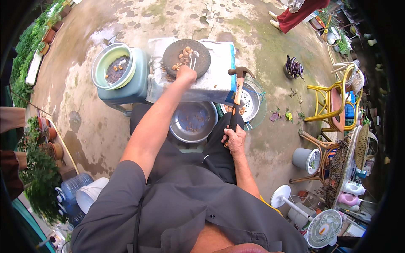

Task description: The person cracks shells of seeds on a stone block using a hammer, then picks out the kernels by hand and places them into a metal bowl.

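My left hand (186,74) reaches over the near edge of a round dark stone slab (204,60), closed around the handle of a small metal utensil (193,57), perhaps a spoon. Brown nuts or kernels (184,54) lie on the slab beside it. My right hand (235,139) grips the dark handle of a claw hammer (236,98), held with its head up, to the right of the slab. Between my knees stands a steel basin (193,136) with brown pieces in its bottom. A white perforated basket (254,107) holding brown pieces sits partly behind the hammer.
The slab rests on a white sack (221,53). At left, a teal stool (140,69) carries nested bowls (95,74). To the right are a bowl of eggplants (294,68), a yellow-framed chair (337,109), a grey bucket (300,158) and a fan (324,228). A person in red trousers (294,19) stands at upper right.
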`<move>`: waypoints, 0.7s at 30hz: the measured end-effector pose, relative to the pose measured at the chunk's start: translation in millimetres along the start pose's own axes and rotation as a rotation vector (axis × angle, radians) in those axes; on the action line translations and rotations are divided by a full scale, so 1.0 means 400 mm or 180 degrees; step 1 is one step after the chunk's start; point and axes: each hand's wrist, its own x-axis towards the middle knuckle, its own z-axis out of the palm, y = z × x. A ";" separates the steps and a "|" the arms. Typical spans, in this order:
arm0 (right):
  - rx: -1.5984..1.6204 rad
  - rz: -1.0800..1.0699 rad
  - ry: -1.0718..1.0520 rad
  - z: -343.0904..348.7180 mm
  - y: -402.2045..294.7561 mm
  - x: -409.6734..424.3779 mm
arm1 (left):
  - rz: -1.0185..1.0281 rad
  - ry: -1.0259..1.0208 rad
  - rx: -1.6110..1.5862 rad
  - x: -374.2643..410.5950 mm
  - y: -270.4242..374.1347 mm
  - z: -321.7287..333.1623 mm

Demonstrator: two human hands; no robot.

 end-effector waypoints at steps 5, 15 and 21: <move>0.0156 0.0079 0.0151 -0.009 0.000 -0.005 | -0.0255 -0.0404 0.0285 -0.141 0.043 0.010; 0.0259 0.0047 0.0112 -0.006 -0.001 0.001 | -0.0127 -0.0117 -0.0010 -0.123 0.050 -0.012; 0.0117 0.0118 0.0080 0.001 -0.020 -0.002 | 0.0566 0.0260 0.0691 -0.120 -0.070 0.013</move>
